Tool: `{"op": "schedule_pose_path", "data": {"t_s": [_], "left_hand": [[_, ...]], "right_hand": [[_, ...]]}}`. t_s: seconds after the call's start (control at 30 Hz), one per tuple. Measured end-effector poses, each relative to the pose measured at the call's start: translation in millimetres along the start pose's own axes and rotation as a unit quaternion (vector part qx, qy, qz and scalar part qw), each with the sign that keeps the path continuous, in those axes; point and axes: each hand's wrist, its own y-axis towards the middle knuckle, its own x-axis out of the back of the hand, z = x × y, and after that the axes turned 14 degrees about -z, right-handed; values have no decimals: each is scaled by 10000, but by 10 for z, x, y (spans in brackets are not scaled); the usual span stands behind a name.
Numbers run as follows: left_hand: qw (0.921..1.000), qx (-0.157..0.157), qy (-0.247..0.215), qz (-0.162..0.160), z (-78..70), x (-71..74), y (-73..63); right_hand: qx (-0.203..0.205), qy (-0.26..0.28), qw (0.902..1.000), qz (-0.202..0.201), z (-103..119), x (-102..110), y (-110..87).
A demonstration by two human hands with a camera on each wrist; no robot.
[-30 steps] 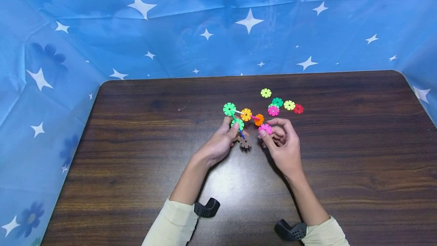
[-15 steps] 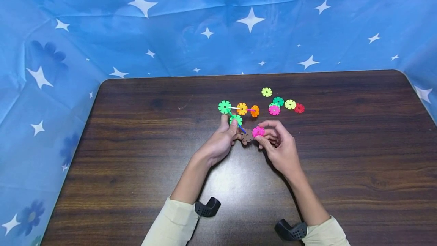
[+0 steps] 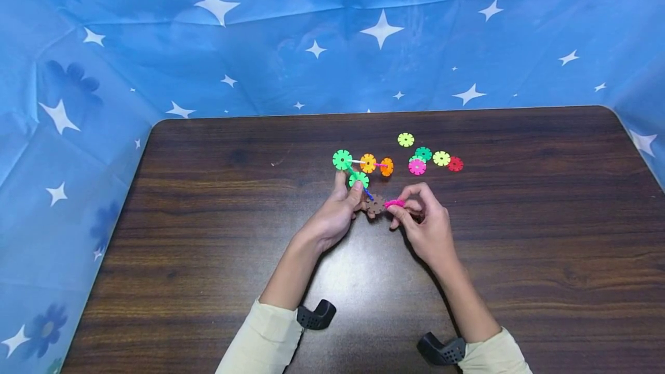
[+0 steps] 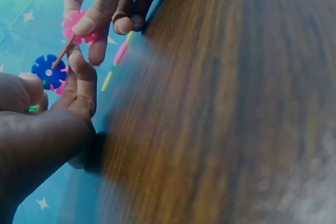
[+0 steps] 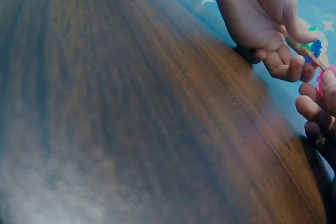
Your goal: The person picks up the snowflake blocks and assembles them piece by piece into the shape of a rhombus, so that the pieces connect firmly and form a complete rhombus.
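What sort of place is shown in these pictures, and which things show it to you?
Probably an indoor tabletop set arranged for recording, though no wider room shows. A wood-grain table stands before hanging blue cloth printed with white stars, and a black device sits near each wrist.

A cloth (image 3: 291, 27) hangs behind and at both sides of a bench (image 3: 197, 229). Over the bench's middle, the left hand (image 3: 337, 216) holds a chain of linked discs (image 3: 365, 161). To its right, the right hand (image 3: 430, 224) holds a single disc (image 3: 393, 204) touching the chain's near end. Loose discs (image 3: 437, 160) lie on the bench behind the right hand, some overlapping.
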Motion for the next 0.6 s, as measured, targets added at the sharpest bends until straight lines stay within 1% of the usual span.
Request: {"op": "schedule_pose_path", "data": {"t_s": [0.07, 0.17, 0.27, 0.47, 0.53, 0.6], "left_hand": [[9998, -88, -168, 36, 3, -7, 8], [9994, -208, -286, 64, 11, -3, 11], [9994, -301, -164, 45, 0, 15, -1], [9984, -492, -44, 273, -26, 68, -9], [9984, -494, -5, 288, -25, 81, -3], [9987, -433, 17, 255, -21, 90, 6]], "right_hand": [[127, -168, 9998, 3, -12, 2, -6], [257, -321, 9992, 2, -31, 2, -13], [285, -306, 9991, -42, -42, -3, -16], [351, -355, 9987, -69, -34, -17, -13], [360, -351, 9987, -67, -32, -16, -8], [362, -333, 9988, -83, -33, -14, -5]]}}
